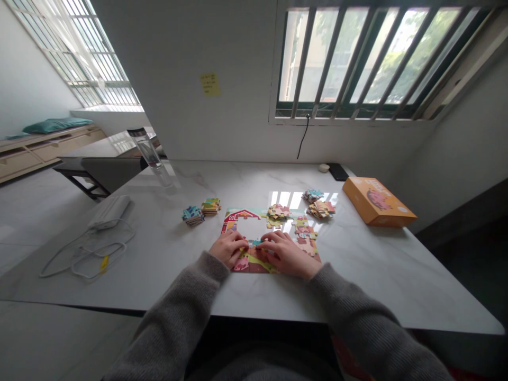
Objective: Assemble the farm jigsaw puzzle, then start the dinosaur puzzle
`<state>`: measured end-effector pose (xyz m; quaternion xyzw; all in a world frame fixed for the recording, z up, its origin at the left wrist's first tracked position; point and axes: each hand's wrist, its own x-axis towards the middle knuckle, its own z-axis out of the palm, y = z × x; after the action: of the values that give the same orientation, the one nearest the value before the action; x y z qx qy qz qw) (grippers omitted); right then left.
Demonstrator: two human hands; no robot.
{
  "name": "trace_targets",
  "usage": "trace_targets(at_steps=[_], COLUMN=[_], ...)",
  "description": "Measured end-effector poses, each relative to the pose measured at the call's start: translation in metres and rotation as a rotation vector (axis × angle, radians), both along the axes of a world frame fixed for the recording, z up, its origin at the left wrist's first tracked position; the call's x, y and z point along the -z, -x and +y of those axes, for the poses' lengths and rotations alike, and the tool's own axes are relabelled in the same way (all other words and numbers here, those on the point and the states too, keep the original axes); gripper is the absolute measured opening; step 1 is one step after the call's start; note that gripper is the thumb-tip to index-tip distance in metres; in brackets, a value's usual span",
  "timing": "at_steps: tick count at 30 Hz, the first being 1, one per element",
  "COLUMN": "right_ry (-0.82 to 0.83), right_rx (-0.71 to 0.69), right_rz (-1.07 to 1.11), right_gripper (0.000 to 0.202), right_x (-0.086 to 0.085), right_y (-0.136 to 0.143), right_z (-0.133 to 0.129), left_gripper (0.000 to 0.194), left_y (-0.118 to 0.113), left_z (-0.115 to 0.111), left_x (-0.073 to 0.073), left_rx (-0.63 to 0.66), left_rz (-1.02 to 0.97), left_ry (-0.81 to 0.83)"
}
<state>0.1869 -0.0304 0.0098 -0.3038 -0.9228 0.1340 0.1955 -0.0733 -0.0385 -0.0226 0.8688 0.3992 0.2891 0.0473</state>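
A partly assembled jigsaw puzzle (241,264) lies flat on the white marbled table, with a red barn at its upper left and a gap in its middle. Both hands rest on it. My left hand (229,247) has its fingers bent together at the left edge of a small teal puzzle piece (256,242). From the other side, my right hand (286,254) touches the same piece with thumb and fingertips. A loose heap of pieces (278,211) sits on the puzzle's upper part. The fingers partly cover the teal piece.
Stacks of pieces stand left (193,215) and right (321,208) beyond the puzzle. An orange box (379,202) is at the right, near a black phone (338,172). A glass bottle (146,150) and a white device with cables (110,212) are at the left.
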Motion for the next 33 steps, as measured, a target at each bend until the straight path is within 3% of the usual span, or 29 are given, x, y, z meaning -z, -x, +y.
trace_targets(at_steps=[9, 13, 16, 22, 27, 33], right_ry=[0.007, -0.011, -0.007, 0.029, 0.053, 0.065], right_rx=[-0.031, 0.035, 0.097, 0.216, 0.328, 0.342], right_rz=[0.004, 0.095, 0.151, 0.126, -0.011, -0.032], right_gripper=[0.038, 0.044, 0.036, 0.029, 0.031, 0.026], right_x=[-0.003, -0.008, -0.009, 0.003, 0.012, 0.016], right_y=[-0.005, -0.035, -0.065, -0.109, -0.125, -0.127], right_z=[0.002, 0.018, 0.032, 0.044, 0.049, 0.054], left_gripper=[0.024, 0.023, 0.022, 0.023, 0.024, 0.022], left_y=[0.0, -0.001, -0.001, -0.002, -0.001, -0.001], left_z=[0.0, -0.001, -0.002, -0.003, -0.003, -0.002], left_x=[-0.002, -0.003, -0.004, -0.006, -0.005, -0.003], left_rx=[0.009, 0.004, -0.008, -0.002, -0.003, -0.022], left_rz=[0.0, 0.01, 0.019, 0.0, -0.001, 0.013], left_ry=[0.017, 0.019, 0.014, 0.017, 0.028, 0.033])
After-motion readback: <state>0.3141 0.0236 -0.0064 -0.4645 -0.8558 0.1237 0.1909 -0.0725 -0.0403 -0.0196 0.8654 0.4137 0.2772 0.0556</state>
